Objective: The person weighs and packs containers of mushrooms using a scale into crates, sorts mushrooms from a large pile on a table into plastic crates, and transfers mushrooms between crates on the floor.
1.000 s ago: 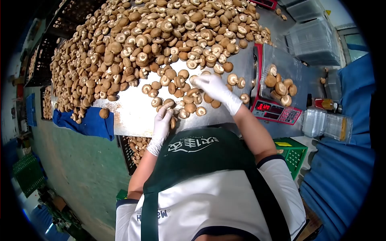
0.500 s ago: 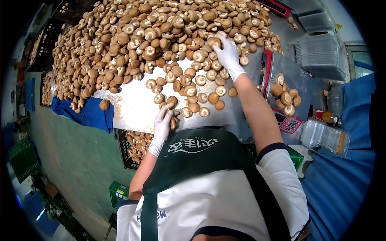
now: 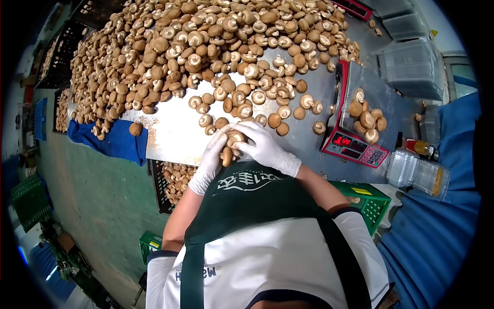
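Both hands wear white gloves and meet at the table's front edge, just above the dark green apron (image 3: pixel 242 180). My left hand (image 3: pixel 210 160) is closed round mushrooms (image 3: pixel 227 156). From the right, my right hand (image 3: pixel 263 146) curls over a brown-capped mushroom (image 3: pixel 236 137) in the same cluster. Their fingers hide part of what they hold. Loose mushrooms (image 3: pixel 244 110) lie on the metal table (image 3: pixel 175 135) just beyond, and a large heap of mushrooms (image 3: pixel 170 51) rises behind them.
On the right, a red scale (image 3: pixel 355 149) carries several mushrooms (image 3: pixel 366 120). Stacked clear plastic trays (image 3: pixel 411 69) stand at the back right, with clear boxes (image 3: pixel 418 172) nearer. A blue cloth (image 3: pixel 109 141) hangs over the left edge. Below is a black crate (image 3: pixel 163 193) of mushrooms.
My right hand has come back from the heap to my left hand with a mushroom. The scale display, covered by my right arm half a second ago, shows again.
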